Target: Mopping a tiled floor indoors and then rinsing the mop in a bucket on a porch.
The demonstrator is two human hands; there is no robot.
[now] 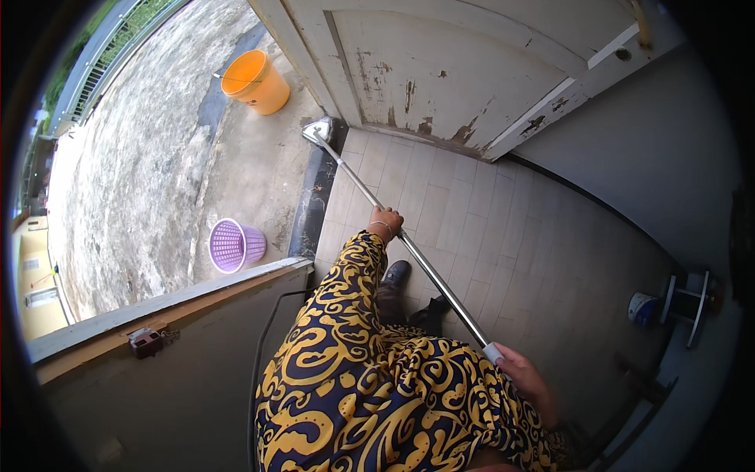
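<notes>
My left hand (386, 223), with a bracelet at the wrist, is closed around the middle of a metal mop pole (433, 274). Near the pole's grey end, my right hand (522, 370) grips it at hip height. The pole runs diagonally to a triangular flat mop head (319, 131), which rests at the dark threshold strip (320, 184), beside the bottom corner of the door frame. Patterned navy and yellow sleeves cover my arms. Both feet, in dark footwear, stand on the wood-look tile floor (436, 206).
Outside on the concrete ground are an orange plastic bucket (272, 91) and a purple perforated plastic basket (255, 245). A white panelled door (460, 71) with peeling paint stands above the tiles. At the right are a blue and white can (642, 310) and a spool-like object (684, 301).
</notes>
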